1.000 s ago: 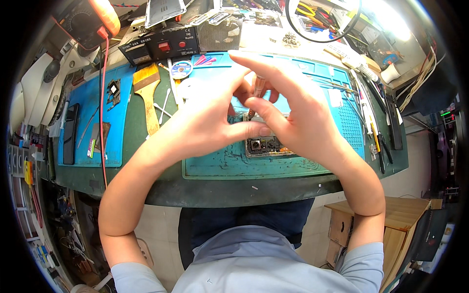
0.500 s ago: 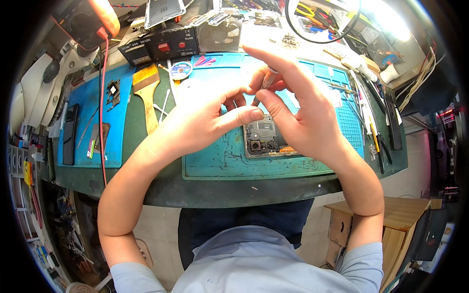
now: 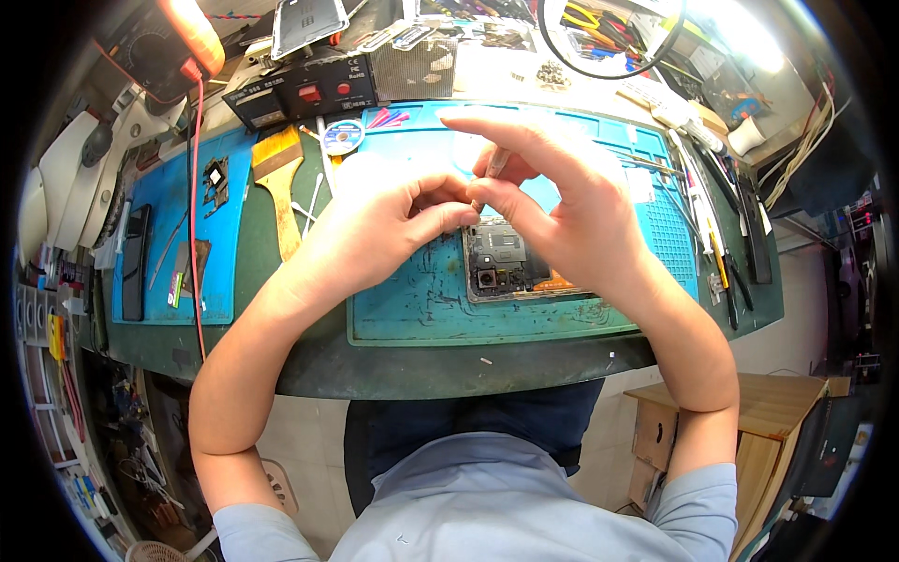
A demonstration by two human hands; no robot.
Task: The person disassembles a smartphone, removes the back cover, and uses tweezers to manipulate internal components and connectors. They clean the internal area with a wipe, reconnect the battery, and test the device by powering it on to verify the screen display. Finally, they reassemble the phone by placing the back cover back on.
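A slim screwdriver (image 3: 497,162) slants down between the fingers of my right hand (image 3: 582,211), whose index finger stretches out above it. Close to its lower end, the thumb and fingers of my left hand (image 3: 379,220) are pinched together. Whatever lies in that pinch is hidden. Just below both hands an opened phone (image 3: 507,251) lies flat on the teal work mat (image 3: 403,314). Its inside faces up, with a dark cover, a camera module and an orange strip showing. Part of it is covered by my right hand.
A wooden brush (image 3: 281,192), a solder wick spool (image 3: 344,137) and cotton swabs lie left of the mat. Farther left, a blue mat (image 3: 220,281) bears a black phone (image 3: 137,262). A red cable (image 3: 194,187) hangs across it. Tweezers and pens line the right side.
My left hand's fingertips have closed in at the screwdriver's lower end. My right hand and the screwdriver have shifted slightly left and down. The phone shows a little more.
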